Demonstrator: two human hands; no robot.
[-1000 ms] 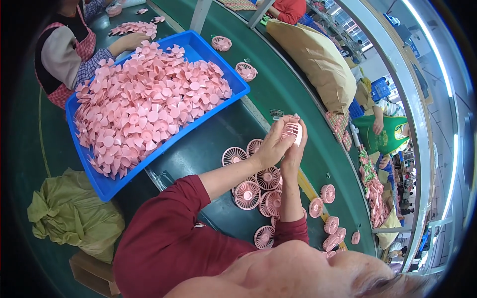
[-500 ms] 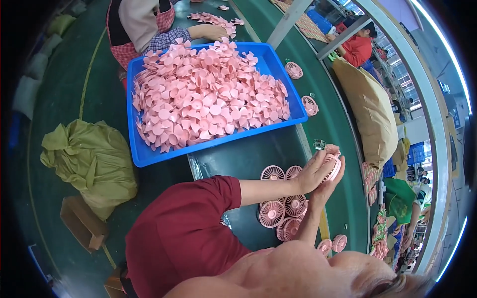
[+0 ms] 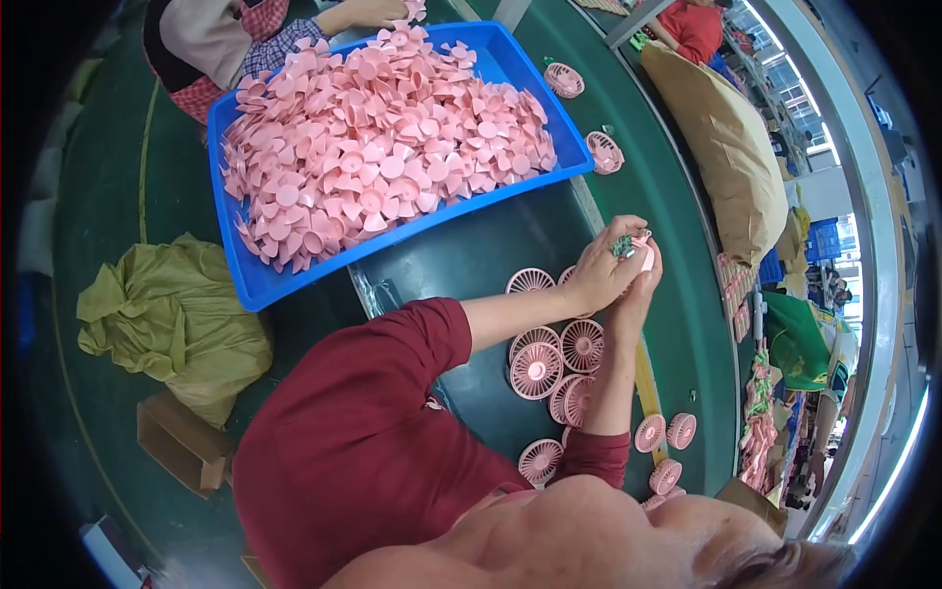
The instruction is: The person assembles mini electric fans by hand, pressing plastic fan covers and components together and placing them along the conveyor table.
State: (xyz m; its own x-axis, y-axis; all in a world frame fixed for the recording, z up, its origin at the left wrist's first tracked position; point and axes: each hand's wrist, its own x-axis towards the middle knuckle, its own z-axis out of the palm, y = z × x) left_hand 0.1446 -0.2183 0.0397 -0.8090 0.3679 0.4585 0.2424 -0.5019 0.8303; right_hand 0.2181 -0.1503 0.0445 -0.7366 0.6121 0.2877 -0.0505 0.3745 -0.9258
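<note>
Mostly hidden pink part (image 3: pixel 647 258), long axis unclear

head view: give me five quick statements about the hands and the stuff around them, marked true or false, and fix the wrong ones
1. The blue tray holds a heap of pink fan blades. True.
2. The left hand is inside the blue tray. False: it is outside, together with the right hand at a pink part.
3. A small green piece shows at the left hand. True.
4. The olive bag lies on the fan blades. False: it is outside the tray, at the picture's lower left.
5. Several round pink grilles lie near the forearms. True.
</note>
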